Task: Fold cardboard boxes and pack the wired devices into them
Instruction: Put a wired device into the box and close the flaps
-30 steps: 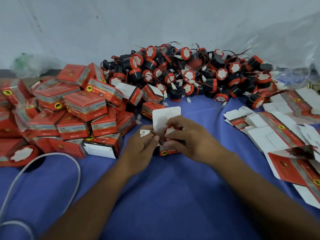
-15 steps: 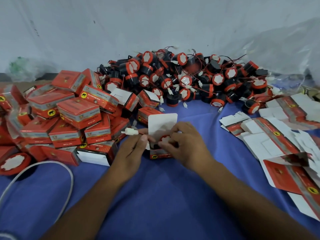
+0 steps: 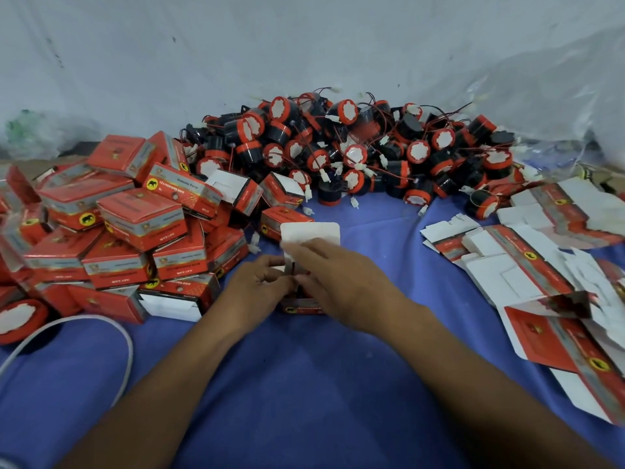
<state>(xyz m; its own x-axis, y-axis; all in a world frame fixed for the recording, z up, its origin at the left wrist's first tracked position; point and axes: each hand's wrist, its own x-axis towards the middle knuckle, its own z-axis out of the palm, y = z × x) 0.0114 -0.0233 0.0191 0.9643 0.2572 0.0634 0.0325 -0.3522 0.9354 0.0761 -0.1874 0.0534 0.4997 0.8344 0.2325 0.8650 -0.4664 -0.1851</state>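
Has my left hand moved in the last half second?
Yes. Judged against the open box, the left hand has come right, up to the box's mouth; half a second ago it was out to the left.

Mid-worktop (image 3: 304, 384), a small red box (image 3: 304, 308) stands with its white flap (image 3: 311, 233) up. The left hand (image 3: 257, 286) grips its side; the right hand (image 3: 341, 282) presses blurred fingers into its top. Packed boxes (image 3: 135, 225) heap along the left edge, wired devices (image 3: 355, 154) along the back, and flat blanks (image 3: 541, 265) lie on the right.
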